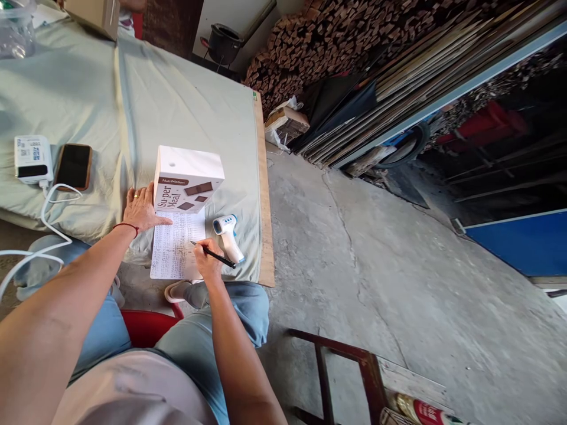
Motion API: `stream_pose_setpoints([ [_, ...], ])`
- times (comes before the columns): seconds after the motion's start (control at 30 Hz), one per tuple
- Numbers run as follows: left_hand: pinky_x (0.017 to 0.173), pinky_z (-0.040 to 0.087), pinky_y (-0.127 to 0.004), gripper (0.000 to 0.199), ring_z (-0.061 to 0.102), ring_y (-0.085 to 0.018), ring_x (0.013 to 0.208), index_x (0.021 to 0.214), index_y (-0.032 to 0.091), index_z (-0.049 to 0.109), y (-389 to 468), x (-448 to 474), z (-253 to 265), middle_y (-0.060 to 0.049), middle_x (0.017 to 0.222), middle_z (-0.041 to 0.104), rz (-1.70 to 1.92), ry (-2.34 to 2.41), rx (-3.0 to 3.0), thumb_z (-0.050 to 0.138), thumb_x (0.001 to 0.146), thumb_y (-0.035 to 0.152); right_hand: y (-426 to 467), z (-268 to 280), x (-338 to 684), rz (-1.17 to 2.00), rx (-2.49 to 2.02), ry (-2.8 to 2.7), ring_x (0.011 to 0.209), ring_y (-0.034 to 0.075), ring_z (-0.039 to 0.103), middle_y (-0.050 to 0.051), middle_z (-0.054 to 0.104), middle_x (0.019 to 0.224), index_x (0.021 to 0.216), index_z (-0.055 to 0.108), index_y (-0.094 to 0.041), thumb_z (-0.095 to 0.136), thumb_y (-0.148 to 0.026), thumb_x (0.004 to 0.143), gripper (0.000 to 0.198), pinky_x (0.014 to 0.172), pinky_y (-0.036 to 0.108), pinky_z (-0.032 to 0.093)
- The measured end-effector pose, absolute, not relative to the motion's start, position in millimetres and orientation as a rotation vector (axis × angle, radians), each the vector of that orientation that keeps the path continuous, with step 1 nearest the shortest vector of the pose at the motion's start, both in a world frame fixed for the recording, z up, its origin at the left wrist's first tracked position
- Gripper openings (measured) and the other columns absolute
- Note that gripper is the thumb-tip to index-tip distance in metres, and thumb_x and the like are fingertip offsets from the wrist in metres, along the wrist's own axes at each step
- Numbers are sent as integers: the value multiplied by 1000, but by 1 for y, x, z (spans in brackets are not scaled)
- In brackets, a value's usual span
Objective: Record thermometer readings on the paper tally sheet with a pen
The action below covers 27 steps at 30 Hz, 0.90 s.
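A sheet of paper [177, 254] covered in small handwriting lies at the table's front edge. My right hand [207, 258] grips a black pen [219, 257], its tip over the right part of the sheet. Spread flat on the cloth, my left hand [142, 208] has its thumb across the sheet's upper left part. Its fingers are beside a white and brown box [188, 180] marked "Su-per Meal", which stands at the top of the sheet; whether they touch it I cannot tell. A white and blue infrared thermometer [229, 237] lies right of the sheet, near my right hand.
On the pale tablecloth [186, 106] at left are a phone [74, 167] and a white power bank [33, 158] with a white cable [48, 218]. A cardboard box [95, 18] and clear plastic tub [16, 29] stand farther back. A wooden stool [349, 354] is on the floor at right.
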State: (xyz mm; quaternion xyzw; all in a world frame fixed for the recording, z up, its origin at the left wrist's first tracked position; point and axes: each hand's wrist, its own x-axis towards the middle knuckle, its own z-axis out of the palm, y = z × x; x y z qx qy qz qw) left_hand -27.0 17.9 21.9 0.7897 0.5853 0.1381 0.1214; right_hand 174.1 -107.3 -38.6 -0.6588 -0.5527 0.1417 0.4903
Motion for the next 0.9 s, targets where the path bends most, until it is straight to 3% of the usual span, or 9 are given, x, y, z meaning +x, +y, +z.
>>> stream_pose_setpoints([
  [0.9,123,13,-52,112,38,-38,141,148,17,29,19,-27,21,-19,145,48,404,1702,2306,70,60,74,-106,-40,175,268,-1625,-1330,55,17,54,-1,58,58,69,52,-24,48,-32,79,13,59,30,44],
])
